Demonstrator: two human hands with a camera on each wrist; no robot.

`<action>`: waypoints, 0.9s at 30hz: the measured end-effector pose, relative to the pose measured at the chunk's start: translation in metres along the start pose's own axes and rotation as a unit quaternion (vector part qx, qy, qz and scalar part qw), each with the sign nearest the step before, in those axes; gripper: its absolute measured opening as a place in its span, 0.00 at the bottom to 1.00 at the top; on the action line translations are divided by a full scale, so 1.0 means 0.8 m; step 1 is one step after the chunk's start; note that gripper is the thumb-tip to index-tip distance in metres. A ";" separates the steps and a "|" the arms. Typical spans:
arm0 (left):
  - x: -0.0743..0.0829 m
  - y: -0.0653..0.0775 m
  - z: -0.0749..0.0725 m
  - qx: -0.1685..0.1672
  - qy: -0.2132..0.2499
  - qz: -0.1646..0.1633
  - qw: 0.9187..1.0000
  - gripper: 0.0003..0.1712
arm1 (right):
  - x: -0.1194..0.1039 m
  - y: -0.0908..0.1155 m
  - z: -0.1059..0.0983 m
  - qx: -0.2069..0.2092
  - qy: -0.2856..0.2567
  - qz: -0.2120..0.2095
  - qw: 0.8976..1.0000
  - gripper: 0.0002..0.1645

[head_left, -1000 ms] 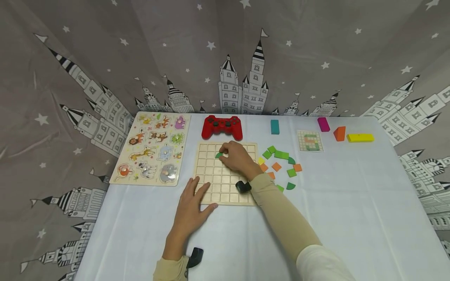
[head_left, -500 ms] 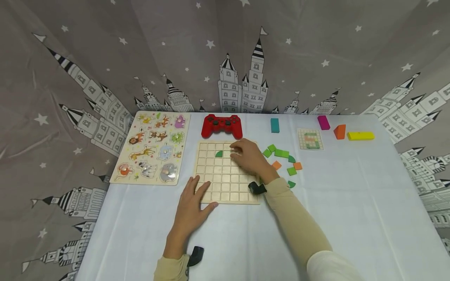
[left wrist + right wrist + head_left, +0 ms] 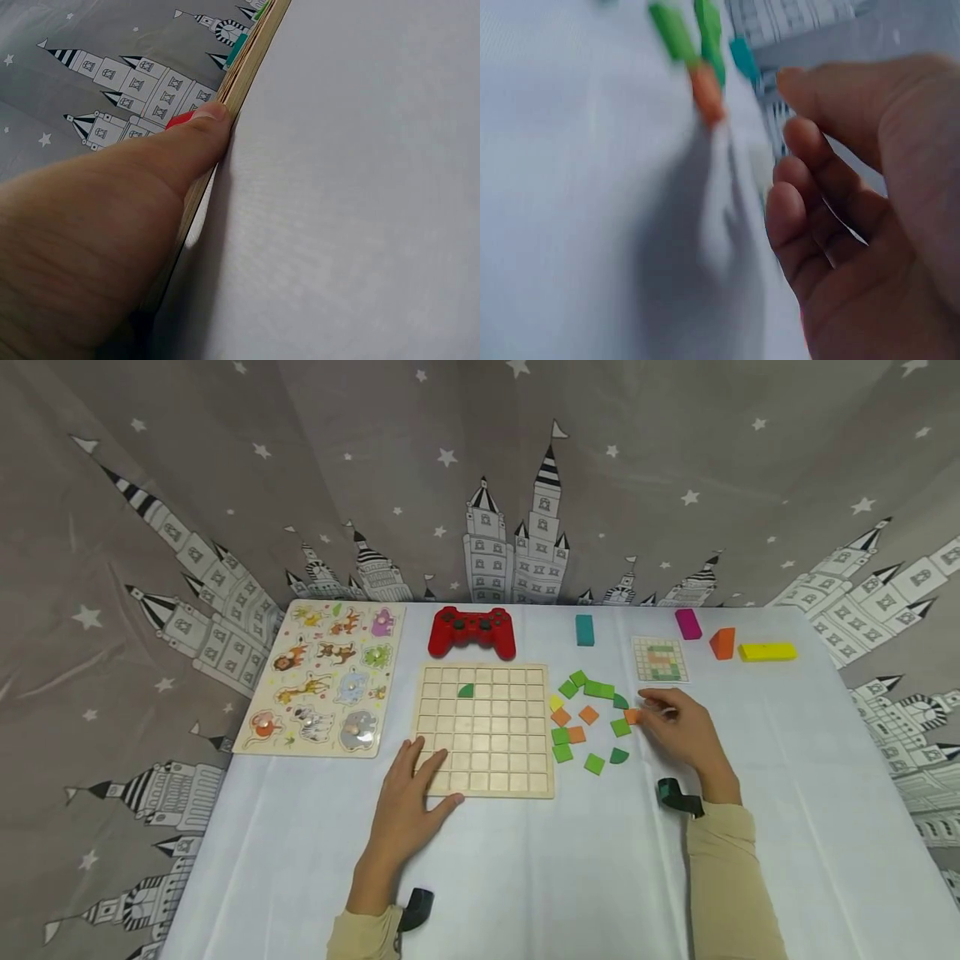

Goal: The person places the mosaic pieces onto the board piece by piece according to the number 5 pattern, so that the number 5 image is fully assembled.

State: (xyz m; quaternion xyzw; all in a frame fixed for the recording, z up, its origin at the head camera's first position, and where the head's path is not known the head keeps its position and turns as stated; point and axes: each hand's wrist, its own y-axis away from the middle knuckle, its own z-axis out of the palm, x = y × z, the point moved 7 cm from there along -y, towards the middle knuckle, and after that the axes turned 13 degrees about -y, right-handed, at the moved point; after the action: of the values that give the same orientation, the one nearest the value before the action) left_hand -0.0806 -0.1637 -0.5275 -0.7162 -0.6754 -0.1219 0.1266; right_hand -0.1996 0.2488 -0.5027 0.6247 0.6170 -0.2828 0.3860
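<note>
A square wooden grid board [image 3: 502, 724] lies mid-table, with one green quarter-circle tile [image 3: 466, 692] in an upper cell. My left hand [image 3: 405, 802] rests on the board's lower left corner, fingers spread. In the left wrist view its thumb [image 3: 206, 124] touches the board's edge. Right of the board lie loose green, orange and yellow tiles. My right hand [image 3: 686, 735] hovers at their right side, fingertips close to an orange square tile [image 3: 631, 717]. The right wrist view shows loosely bent fingers [image 3: 786, 214], nothing between them, and the orange tile [image 3: 707, 94] apart from them.
A pattern card [image 3: 660, 660] lies behind my right hand. Along the back are a red game controller [image 3: 472, 633], a teal block [image 3: 585, 631], and magenta [image 3: 688, 624], orange [image 3: 723, 643] and yellow [image 3: 767, 652] blocks. An animal peg puzzle [image 3: 318, 681] lies at left.
My right hand has let go of the green quarter-circle tile on the board and moved right, past the loose tiles, to the orange square tile. My left hand has stayed in place.
</note>
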 end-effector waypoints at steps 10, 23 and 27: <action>0.000 0.002 -0.003 -0.005 0.006 -0.006 1.000 0.42 | 0.036 0.004 0.005 -0.047 0.024 -0.014 0.999 0.34; 0.001 0.001 -0.001 0.006 0.006 0.000 1.000 0.42 | 0.035 0.005 0.011 -0.021 0.047 -0.028 0.998 0.24; 0.000 0.001 -0.001 0.008 0.006 0.000 1.000 0.42 | 0.034 0.006 0.011 -0.011 0.049 -0.032 0.998 0.23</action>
State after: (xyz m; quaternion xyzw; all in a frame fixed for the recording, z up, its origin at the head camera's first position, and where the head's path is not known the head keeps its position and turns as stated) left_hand -0.0800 -0.1638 -0.5266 -0.7146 -0.6754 -0.1204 0.1364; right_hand -0.1918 0.2571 -0.5294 0.6131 0.6580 -0.2577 0.3531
